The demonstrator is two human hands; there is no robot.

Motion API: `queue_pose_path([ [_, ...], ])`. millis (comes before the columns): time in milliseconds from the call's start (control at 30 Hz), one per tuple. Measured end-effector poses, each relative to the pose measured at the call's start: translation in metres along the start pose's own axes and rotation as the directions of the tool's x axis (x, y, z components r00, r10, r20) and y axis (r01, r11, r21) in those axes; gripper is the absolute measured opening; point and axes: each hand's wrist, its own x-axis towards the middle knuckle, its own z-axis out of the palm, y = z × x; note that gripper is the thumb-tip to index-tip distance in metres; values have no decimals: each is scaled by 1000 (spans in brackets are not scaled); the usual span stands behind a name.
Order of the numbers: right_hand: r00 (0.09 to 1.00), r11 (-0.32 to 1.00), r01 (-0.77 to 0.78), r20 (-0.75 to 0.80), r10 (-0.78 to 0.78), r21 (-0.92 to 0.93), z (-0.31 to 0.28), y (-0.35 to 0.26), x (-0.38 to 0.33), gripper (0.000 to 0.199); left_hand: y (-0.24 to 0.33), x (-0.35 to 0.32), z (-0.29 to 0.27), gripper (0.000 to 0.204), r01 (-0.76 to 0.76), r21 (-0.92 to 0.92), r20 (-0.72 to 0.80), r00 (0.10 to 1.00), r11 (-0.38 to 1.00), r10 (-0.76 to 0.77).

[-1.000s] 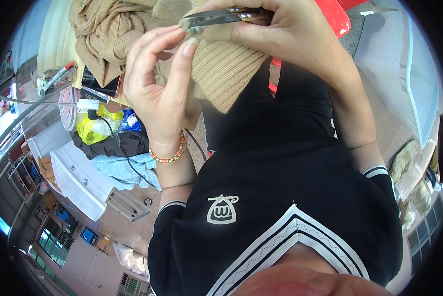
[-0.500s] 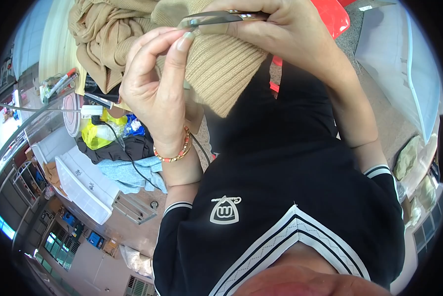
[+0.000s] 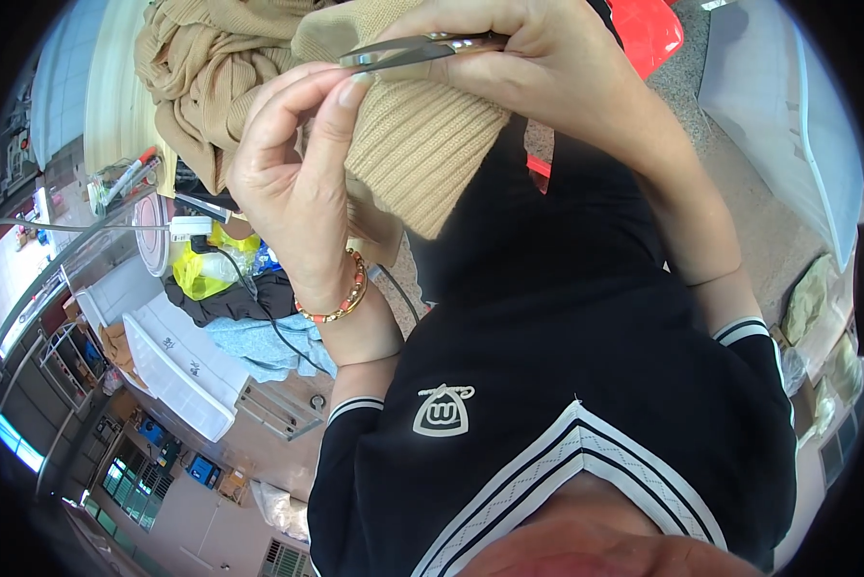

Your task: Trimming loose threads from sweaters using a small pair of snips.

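Left hand [image 3: 292,183] raised, wrist bent, bead bracelet [image 3: 336,306] at the wrist; thumb and forefinger pinched together just under the tip of the snips [image 3: 418,50], what they pinch too small to tell. Other fingers curl loosely against the tan knit [image 3: 422,159]. Right hand [image 3: 528,72] comes in from the right, forearm sloping down to the sleeve, fingers closed around the snips' handle end; blades point left, nearly level, tips close together just above the left forefinger. Knit lies under both hands: ribbed cuff hangs between them over the dark shirt [image 3: 567,385], the rest bunches up and to the left toward the top rim. Left of the hands, well below: white bin [image 3: 177,370], yellow bag [image 3: 201,269], blue cloth [image 3: 259,346], a cable crossing them. Red thing [image 3: 648,29] behind the right hand at the top edge. Grey floor [image 3: 740,212] to the right of the right forearm.
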Motion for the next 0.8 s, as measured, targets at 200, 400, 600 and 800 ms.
queue_pose_path([
  [200, 1000, 993, 18, 6, -18, -115, -5, -8, 3, 26, -10, 0, 3, 6, -179, 171, -17, 983, 969, 185],
  [400, 908, 877, -415, 54, 415, 242, -12, -27, 14, 23, -17, 3, 10, 5, -356, 275, -20, 926, 893, 376],
  [600, 985, 979, -118, -147, 93, -168, -5, -21, 0, 30, -15, 8, 13, 7, -399, 254, 33, 914, 881, 405],
  [800, 903, 903, -425, 45, 427, -60, -45, -63, 19, 37, -15, 8, 18, 7, -363, 167, 3, 930, 917, 368],
])
